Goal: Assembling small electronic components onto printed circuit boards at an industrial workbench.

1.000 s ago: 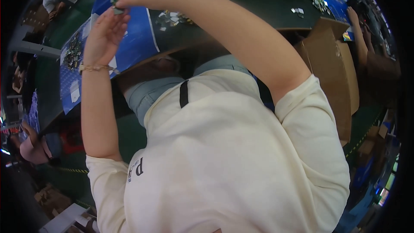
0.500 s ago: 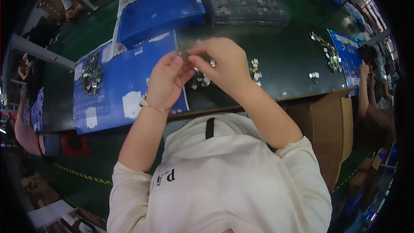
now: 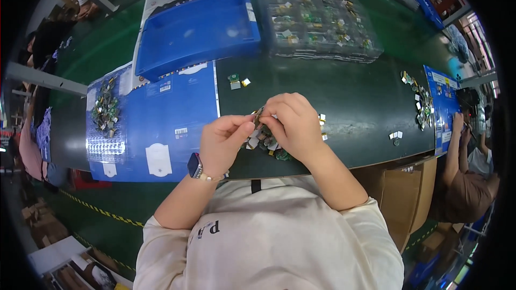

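My left hand (image 3: 228, 137), with a dark watch on its wrist, pinches one side of a small circuit board (image 3: 259, 113). From the other side, the fingertips of my right hand (image 3: 293, 126) grip the same board. Fingers cover much of it. Just beneath both hands lies a heap of small circuit boards (image 3: 264, 139) with white and yellowish parts, partly hidden by the right hand. Beyond the hands, a green board with a white piece (image 3: 235, 81) rests on the dark green tabletop, a small white-and-yellow piece beside it.
A blue bin (image 3: 199, 32) stands behind a blue printed cardboard sheet (image 3: 142, 107). Stacked clear trays of boards (image 3: 322, 32) are at the back. More board heaps lie left (image 3: 106, 110) and right (image 3: 423, 107). An open carton (image 3: 400, 198) stands below the table edge; co-workers sit around.
Both hands have come nearer to me, over the heap. The green board beyond them now shows where the hands were. The whole view has shifted slightly.
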`<state>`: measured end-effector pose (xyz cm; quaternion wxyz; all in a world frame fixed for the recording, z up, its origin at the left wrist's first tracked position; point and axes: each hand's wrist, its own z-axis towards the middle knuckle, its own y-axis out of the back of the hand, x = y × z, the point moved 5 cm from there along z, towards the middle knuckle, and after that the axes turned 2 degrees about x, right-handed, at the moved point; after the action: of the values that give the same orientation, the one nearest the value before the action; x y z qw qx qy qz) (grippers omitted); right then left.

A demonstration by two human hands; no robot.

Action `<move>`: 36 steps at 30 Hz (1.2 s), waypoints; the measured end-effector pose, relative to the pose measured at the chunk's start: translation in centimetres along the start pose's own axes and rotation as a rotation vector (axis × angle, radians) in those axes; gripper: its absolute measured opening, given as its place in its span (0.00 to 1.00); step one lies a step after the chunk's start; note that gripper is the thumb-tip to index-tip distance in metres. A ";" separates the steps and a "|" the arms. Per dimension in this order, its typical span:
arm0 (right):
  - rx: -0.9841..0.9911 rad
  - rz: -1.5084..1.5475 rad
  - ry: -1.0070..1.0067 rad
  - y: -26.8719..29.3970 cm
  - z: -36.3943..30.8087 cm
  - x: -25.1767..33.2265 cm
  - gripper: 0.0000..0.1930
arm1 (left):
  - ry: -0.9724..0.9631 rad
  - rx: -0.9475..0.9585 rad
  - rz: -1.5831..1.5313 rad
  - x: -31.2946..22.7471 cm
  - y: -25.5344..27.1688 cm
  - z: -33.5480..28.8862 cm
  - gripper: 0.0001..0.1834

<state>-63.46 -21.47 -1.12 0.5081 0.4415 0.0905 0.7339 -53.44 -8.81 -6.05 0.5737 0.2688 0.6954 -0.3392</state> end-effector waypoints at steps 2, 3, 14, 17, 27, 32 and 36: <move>0.021 0.004 -0.009 -0.2 0.0 -0.7 0.10 | 0.001 -0.001 0.043 -0.1 -0.3 0.4 0.08; 0.030 -0.003 -0.005 0.0 0.1 -0.8 0.11 | -0.011 -0.004 0.085 -0.1 -0.5 0.6 0.08; -0.053 0.014 -0.083 0.4 0.1 -1.4 0.10 | 0.154 0.072 -0.270 0.4 -1.0 4.3 0.14; -0.119 -0.017 -0.078 1.3 0.4 -1.3 0.11 | 0.184 0.144 -0.427 0.8 -1.2 4.4 0.15; -0.128 -0.328 0.125 0.1 0.0 -0.1 0.16 | 0.179 0.177 -0.564 2.8 -1.0 4.0 0.16; -0.216 -0.279 0.072 0.0 0.1 0.0 0.14 | 0.131 0.207 -0.580 2.6 -1.1 3.7 0.15; -0.140 -0.350 0.132 -0.2 0.2 0.3 0.12 | 0.147 0.160 -0.544 2.9 -0.7 3.5 0.15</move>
<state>-63.23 -21.22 -0.99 0.6504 0.3337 0.1478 0.6661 -52.36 -12.07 -9.16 0.3867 0.1409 0.7527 -0.5138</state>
